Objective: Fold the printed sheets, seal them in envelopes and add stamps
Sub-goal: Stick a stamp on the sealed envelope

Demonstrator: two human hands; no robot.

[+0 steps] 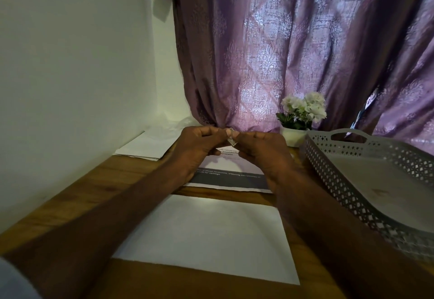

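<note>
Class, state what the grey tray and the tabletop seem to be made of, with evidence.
Grey tray: probably moulded plastic, matt, given its uniform perforated lattice walls and cut-out handle. Tabletop: wood or wood-look laminate, slightly glossy, showing brown grain streaks.

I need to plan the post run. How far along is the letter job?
Done: apparently one white envelope lies flat on the wooden table; whether it is sealed cannot be told. In hand: the left hand and right hand pinch a small stamp-like paper piece between them. Left: printed sheets still lie unfolded, and the grey perforated plastic tray holds nothing.
</note>
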